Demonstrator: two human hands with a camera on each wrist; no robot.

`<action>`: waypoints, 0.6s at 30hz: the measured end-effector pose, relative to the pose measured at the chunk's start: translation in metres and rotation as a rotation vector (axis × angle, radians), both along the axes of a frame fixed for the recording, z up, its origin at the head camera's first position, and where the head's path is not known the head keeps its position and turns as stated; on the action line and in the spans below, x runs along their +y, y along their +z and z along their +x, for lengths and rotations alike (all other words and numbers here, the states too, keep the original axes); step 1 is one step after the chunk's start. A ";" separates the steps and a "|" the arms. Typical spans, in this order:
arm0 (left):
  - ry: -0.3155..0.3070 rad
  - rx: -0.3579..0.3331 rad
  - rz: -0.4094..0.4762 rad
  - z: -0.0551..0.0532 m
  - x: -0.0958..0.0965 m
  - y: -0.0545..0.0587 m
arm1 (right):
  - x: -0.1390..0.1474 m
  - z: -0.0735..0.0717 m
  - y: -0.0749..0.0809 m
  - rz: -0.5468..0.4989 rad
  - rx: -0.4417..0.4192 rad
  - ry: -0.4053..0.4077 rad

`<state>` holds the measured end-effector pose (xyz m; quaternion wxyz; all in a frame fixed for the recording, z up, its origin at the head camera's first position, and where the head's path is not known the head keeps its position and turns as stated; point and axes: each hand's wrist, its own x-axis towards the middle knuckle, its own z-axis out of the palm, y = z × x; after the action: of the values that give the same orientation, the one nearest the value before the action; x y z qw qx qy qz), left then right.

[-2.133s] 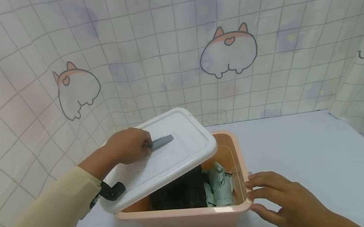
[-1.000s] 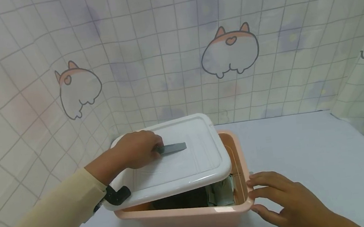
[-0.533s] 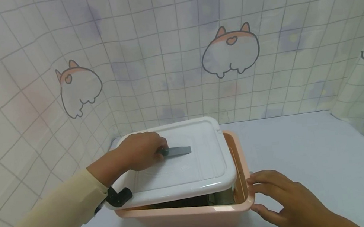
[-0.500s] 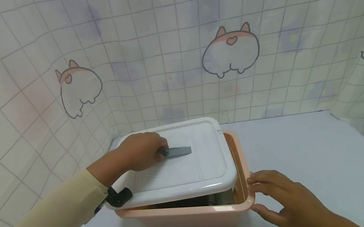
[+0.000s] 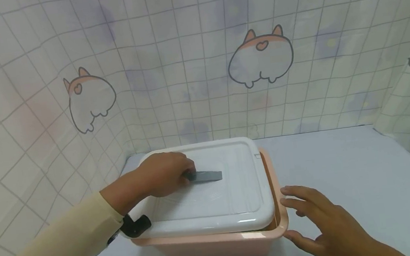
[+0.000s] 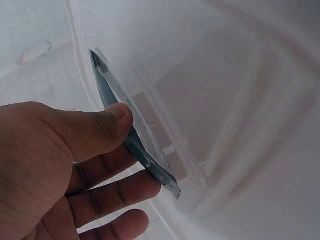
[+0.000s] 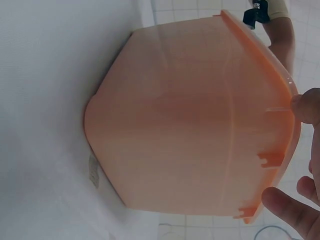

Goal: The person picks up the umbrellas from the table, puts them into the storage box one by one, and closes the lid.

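Observation:
A white plastic lid [image 5: 231, 194] lies over a peach storage bin [image 5: 218, 247], nearly level but shifted left, so a narrow gap shows along the bin's right side. My left hand [image 5: 166, 172] pinches a grey tape-like strip handle [image 5: 209, 176] at the lid's middle; in the left wrist view thumb and fingers grip this strip [image 6: 145, 155]. My right hand [image 5: 325, 220] is at the bin's right rim, fingers spread and loosely bent, thumb at the front corner. In the right wrist view the thumb and a fingertip meet the rim [image 7: 289, 100]. The bin's contents are hidden under the lid.
The bin stands on a white-covered table [image 5: 337, 159]. A grid-patterned curtain [image 5: 200, 82] with cartoon animals hangs behind and at both sides, close to the bin's left. A black wrist mount [image 5: 135, 225] on my left arm overlaps the lid's front left corner.
My left hand has brought the lid down and rightward from a steep tilt to nearly level, covering the dark item and pale green bundles inside. My right hand's fingers have lifted and spread slightly.

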<state>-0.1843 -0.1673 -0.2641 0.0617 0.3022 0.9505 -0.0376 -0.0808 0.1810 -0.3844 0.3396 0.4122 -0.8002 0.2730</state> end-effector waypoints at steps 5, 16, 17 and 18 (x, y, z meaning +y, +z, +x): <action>-0.006 -0.006 -0.007 0.002 0.004 -0.001 | 0.000 0.002 0.000 0.009 -0.018 -0.024; 0.003 -0.004 -0.026 0.007 0.010 0.000 | 0.000 -0.001 0.000 -0.010 0.039 0.005; 0.000 -0.002 -0.026 0.007 0.010 0.000 | 0.000 -0.001 0.000 -0.010 0.040 0.006; -0.004 0.001 -0.028 0.007 0.010 0.000 | 0.000 -0.001 0.001 -0.010 0.041 0.007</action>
<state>-0.1772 -0.1573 -0.2638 0.0652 0.3033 0.9493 -0.0510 -0.0818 0.1806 -0.3838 0.3568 0.4188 -0.7903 0.2697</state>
